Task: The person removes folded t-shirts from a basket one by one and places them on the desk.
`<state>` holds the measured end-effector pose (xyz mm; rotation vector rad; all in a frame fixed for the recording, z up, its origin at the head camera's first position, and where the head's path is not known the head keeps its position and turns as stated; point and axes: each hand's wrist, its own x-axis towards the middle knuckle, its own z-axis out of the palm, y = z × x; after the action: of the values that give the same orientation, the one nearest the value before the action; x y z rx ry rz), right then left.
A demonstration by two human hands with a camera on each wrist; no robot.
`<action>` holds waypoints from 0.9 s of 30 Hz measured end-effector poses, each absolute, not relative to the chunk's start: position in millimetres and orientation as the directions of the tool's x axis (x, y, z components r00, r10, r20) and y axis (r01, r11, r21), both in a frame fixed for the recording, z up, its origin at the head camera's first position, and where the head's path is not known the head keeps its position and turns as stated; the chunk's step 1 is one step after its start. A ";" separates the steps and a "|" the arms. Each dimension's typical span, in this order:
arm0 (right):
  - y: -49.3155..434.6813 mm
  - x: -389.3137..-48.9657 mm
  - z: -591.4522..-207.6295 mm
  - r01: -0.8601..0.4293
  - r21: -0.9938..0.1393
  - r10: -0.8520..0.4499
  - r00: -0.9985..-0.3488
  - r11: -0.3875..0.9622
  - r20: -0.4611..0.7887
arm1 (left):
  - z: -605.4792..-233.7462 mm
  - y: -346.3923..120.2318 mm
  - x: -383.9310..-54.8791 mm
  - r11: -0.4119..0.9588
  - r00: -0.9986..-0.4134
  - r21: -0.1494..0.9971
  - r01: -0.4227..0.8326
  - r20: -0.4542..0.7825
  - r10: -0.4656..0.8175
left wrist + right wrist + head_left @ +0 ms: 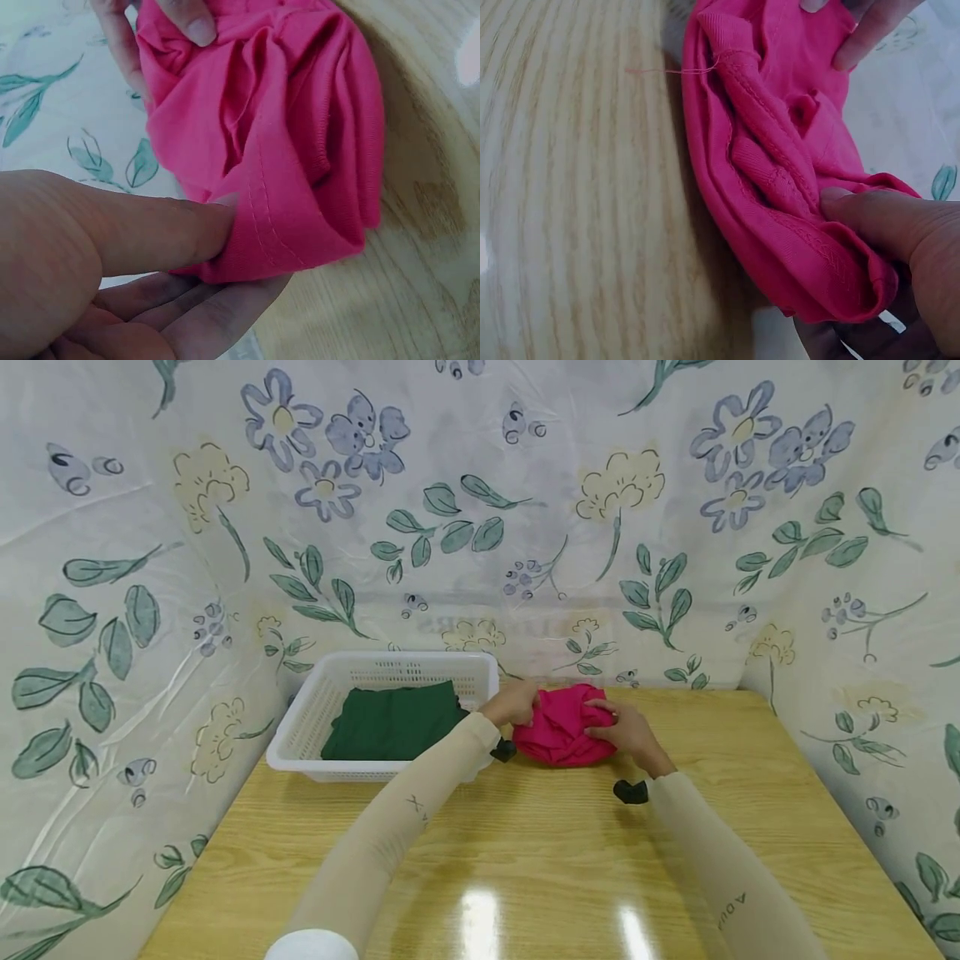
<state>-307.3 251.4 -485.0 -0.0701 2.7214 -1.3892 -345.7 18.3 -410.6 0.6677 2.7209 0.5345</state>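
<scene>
A bunched pink garment with stitched hems is held between both hands just above or on the wooden table; the head view does not settle which. My left hand pinches its left side, thumb on top and fingers beneath, as the left wrist view shows. On the opposite side my right hand grips the cloth, the thumb pressing into the folds and the other fingers below. A loose pink thread sticks out from one hem. What kind of garment it is cannot be told.
A white plastic basket with perforated walls stands left of the hands, close to the left forearm. Folded dark green cloth lies in it. The wooden table meets a flower-patterned curtain at the back and sides.
</scene>
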 end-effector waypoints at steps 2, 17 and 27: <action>251.8 -305.8 -485.9 -0.008 -0.807 -0.087 -0.995 0.591 -0.053 | -411.3 18.9 -345.4 0.824 -0.851 0.423 0.378 -0.191 0.489; 271.0 -299.3 -478.8 0.010 -0.796 -0.081 -0.994 0.605 -0.074 | -409.1 16.1 -350.1 0.841 -0.859 0.377 0.387 -0.184 0.478; 288.1 -295.5 -464.9 -0.080 -0.855 -0.075 -0.996 0.512 0.047 | -392.7 2.2 -350.3 0.688 -0.828 0.650 0.323 -0.158 0.538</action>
<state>-295.5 288.1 -464.9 -0.1402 2.7354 -1.5472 -350.3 2.2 -392.7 0.6779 2.5634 0.8943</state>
